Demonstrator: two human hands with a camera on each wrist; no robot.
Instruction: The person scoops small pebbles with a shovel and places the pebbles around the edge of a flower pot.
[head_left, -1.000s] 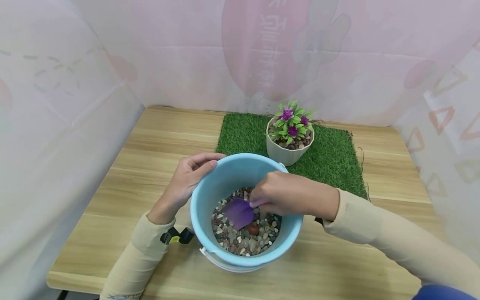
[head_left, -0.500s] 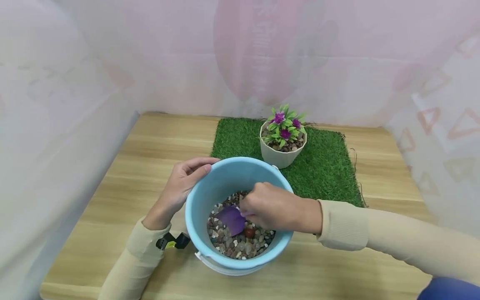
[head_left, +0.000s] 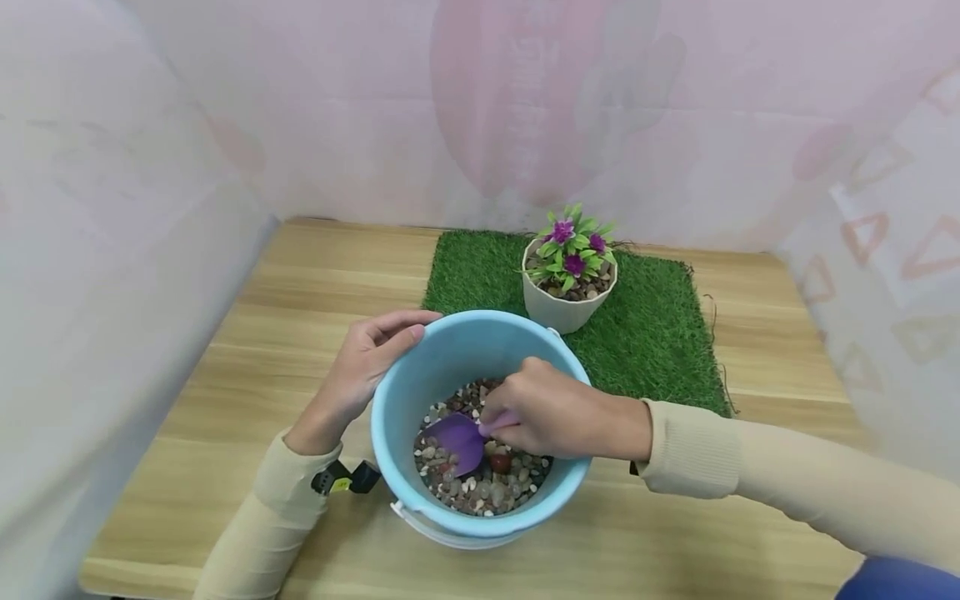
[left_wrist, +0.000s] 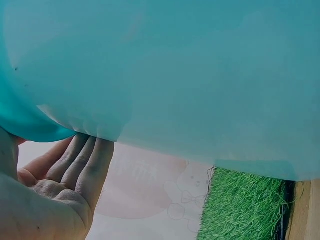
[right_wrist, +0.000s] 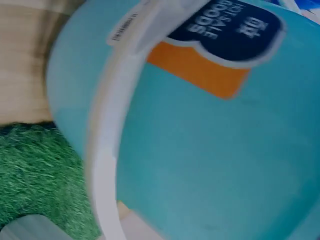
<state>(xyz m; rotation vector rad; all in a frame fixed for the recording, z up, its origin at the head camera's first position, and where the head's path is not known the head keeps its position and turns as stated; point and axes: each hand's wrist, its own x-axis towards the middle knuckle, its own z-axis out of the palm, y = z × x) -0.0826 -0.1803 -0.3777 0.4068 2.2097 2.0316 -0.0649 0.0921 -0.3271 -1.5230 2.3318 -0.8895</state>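
Note:
A light-blue bucket [head_left: 390, 450] stands on the wooden table, with mixed pebbles [head_left: 495, 492] over its bottom. My left hand [head_left: 360, 367] holds the bucket at the left of its rim, thumb at the edge. In the left wrist view the fingers [left_wrist: 82, 162] lie along the outer wall under the lip. Reaching inside, my right hand [head_left: 547, 412] grips the pink-purple handle of a small purple shovel [head_left: 468, 450]. The blade is tilted among the pebbles, with a few stones lying on it. A large red-brown stone [head_left: 500, 463] lies right beside the blade.
Behind the bucket, a white pot [head_left: 562, 310] with a purple-flowered plant [head_left: 573, 250] stands on a green artificial-grass mat [head_left: 652, 333]. The bucket's white handle [head_left: 442, 533] hangs down at its front. Printed cloth walls [head_left: 360, 150] enclose the table [head_left: 300, 317].
The shovel blade has shifted down-left among the pebbles, and stones now lie on it. My left hand keeps its place at the rim. The whole view has shifted slightly.

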